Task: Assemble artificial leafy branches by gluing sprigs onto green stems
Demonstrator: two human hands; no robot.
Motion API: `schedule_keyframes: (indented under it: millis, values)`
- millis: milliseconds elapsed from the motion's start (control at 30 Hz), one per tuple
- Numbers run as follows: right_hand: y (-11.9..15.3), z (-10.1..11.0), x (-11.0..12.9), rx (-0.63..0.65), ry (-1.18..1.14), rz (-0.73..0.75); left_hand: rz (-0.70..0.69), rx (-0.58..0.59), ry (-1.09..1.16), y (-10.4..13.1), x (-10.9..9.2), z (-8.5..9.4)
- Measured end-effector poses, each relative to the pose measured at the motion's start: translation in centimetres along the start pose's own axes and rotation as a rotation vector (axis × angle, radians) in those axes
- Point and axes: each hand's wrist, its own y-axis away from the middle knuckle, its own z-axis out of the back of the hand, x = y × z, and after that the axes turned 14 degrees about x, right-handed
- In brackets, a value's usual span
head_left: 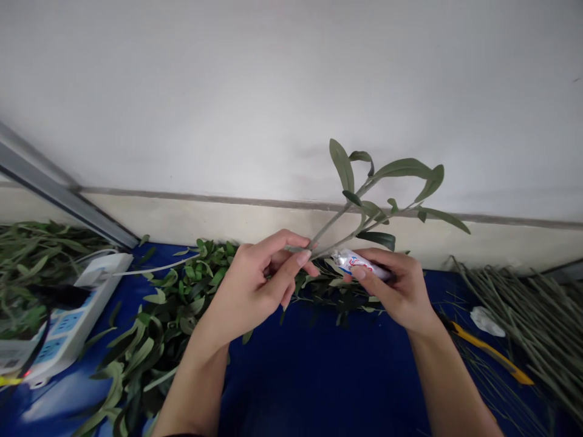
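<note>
Between the thumb and fingers of my left hand [264,276] is the lower end of a forked leafy sprig [334,216], its grey-green stems rising to the right. My right hand [396,288] is closed round a small white and silver squeeze tube [362,263] with red and blue print. The tube's silver end points left, close to the lower stem of the sprig; whether they touch I cannot tell. Below and behind both hands lie more dark green leafy sprigs [337,291].
A pile of leafy sprigs [150,340] covers the left of the blue tabletop [319,376]. Beyond it are a white power strip [68,321] and a metal post [59,188]. At right lie bare stems [523,321], a yellow-handled cutter [492,352] and a crumpled white wad [487,320].
</note>
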Motion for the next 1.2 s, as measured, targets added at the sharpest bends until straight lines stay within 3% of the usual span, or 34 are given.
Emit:
schedule_keyframes:
  millis: [867,1133,1200]
  values:
    - [0.1,-0.2,-0.3,-0.034,0.059,-0.089,0.004,0.018,0.021,0.1,0.0,0.3]
    - [-0.3,1.9,-2.8,-0.008,0.001,-0.077,-0.012,-0.063,0.0,0.5,0.3,1.0]
    - [-0.4,2.6,-4.1,-0.093,0.005,-0.042,-0.005,-0.09,-0.014,0.6,0.4,1.3]
